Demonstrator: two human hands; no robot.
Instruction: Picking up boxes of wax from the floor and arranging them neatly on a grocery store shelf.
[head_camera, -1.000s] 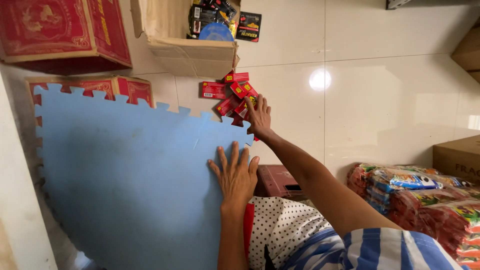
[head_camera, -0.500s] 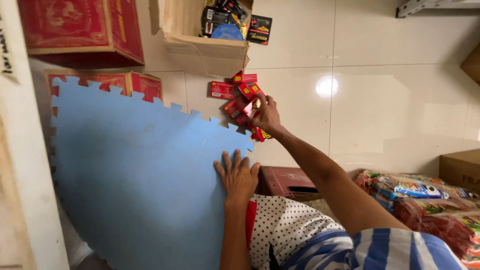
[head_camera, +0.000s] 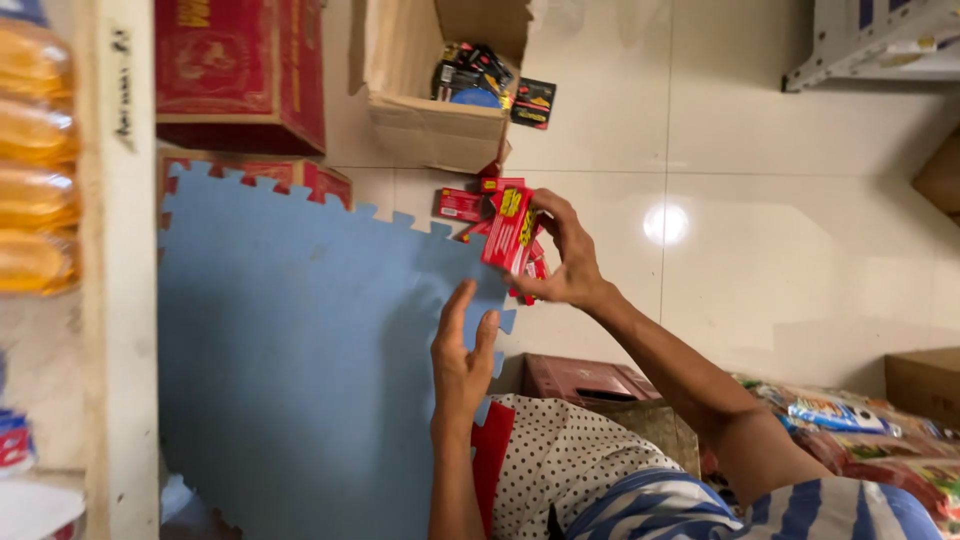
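Above blue foam mat (head_camera: 300, 380): right hand (head_camera: 570, 265) fingers grip red packets (head_camera: 512, 232) (yellow print); left hand (head_camera: 462, 360) flat, fingers spread.

Matt foam mat (head_camera: 290, 370); glossy floor tiles (head_camera: 800, 230)

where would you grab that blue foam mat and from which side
Probably by its toothed right edge, coming in from the right. The blue foam mat is a thin flat sheet, and there the left hand already rests on it. The right hand is busy holding small red packets.
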